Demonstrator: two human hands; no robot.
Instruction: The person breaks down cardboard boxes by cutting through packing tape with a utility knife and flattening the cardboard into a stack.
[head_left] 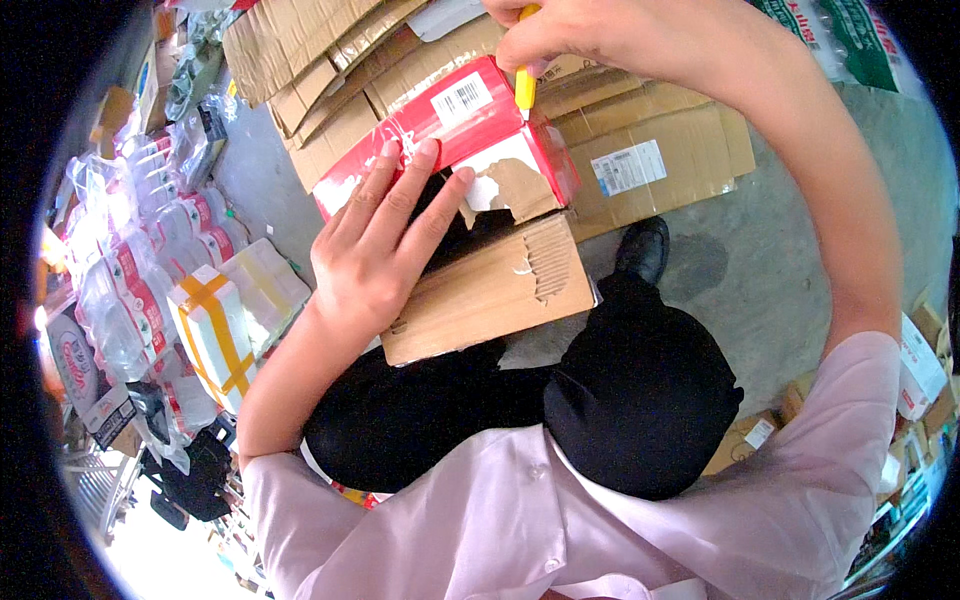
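A red cardboard box (400, 140) with a white barcode label lies before me, its dark inside partly showing below the red side. A brown flap (490, 290) folds out toward me, its surface torn at the right. My left hand (375, 240) rests on the box with the fingers spread, the fingertips on the red side. In my right hand (570, 40) is a yellow box cutter (525, 92), pointing down. Its tip meets the box's right corner, beside a torn white and brown patch. The far part of my right hand is cut off by the picture's edge.
Flattened brown cartons (640, 130) are stacked beneath and beyond the red box. Plastic-wrapped bottle packs (130, 290) and a white box with yellow tape (215, 330) stand at the left. Grey concrete floor (760, 220) shows at the right, with more cartons (740, 440) beside my leg.
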